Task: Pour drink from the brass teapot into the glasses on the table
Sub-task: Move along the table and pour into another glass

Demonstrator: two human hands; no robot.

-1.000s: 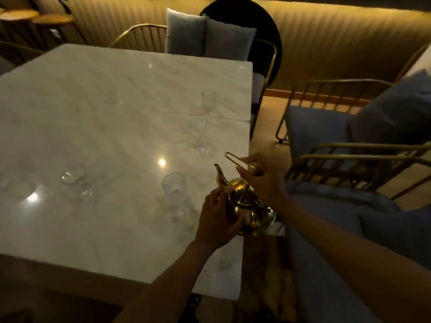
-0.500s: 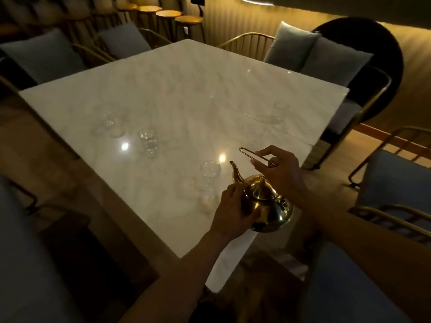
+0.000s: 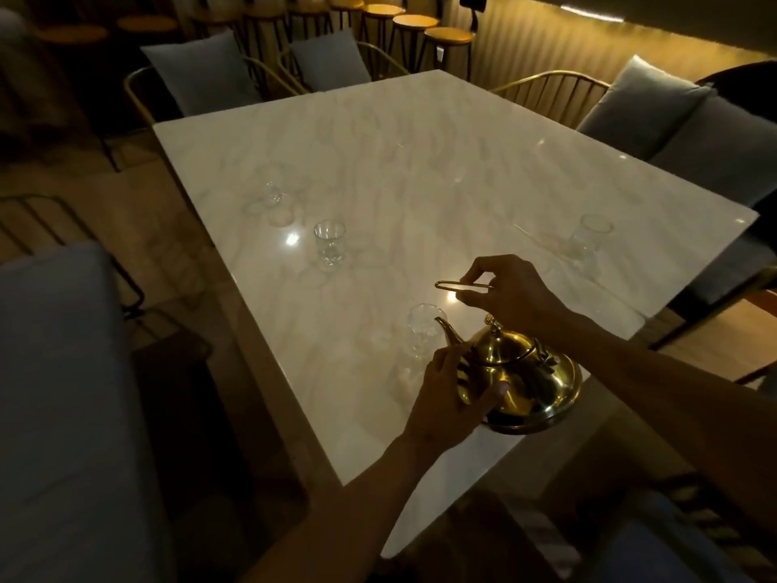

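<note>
The brass teapot (image 3: 525,378) is near the table's front right edge, its spout pointing left toward a clear glass (image 3: 421,330). My right hand (image 3: 511,294) pinches the teapot's thin wire handle, raised above the lid. My left hand (image 3: 452,395) presses against the pot's left side below the spout. A second glass (image 3: 330,241) stands further left, a third (image 3: 273,195) beyond it, and another glass (image 3: 590,237) is at the table's right side. All look empty.
The white marble table (image 3: 420,162) is ringed by gold-framed chairs with grey cushions (image 3: 202,77). A grey padded seat (image 3: 63,393) sits close at the left. Round stools (image 3: 447,35) line the back wall. Lighting is dim.
My view has swung left and closer, showing more of the table's left side. Both hands keep their hold on the teapot, whose spout stays beside the nearest glass.
</note>
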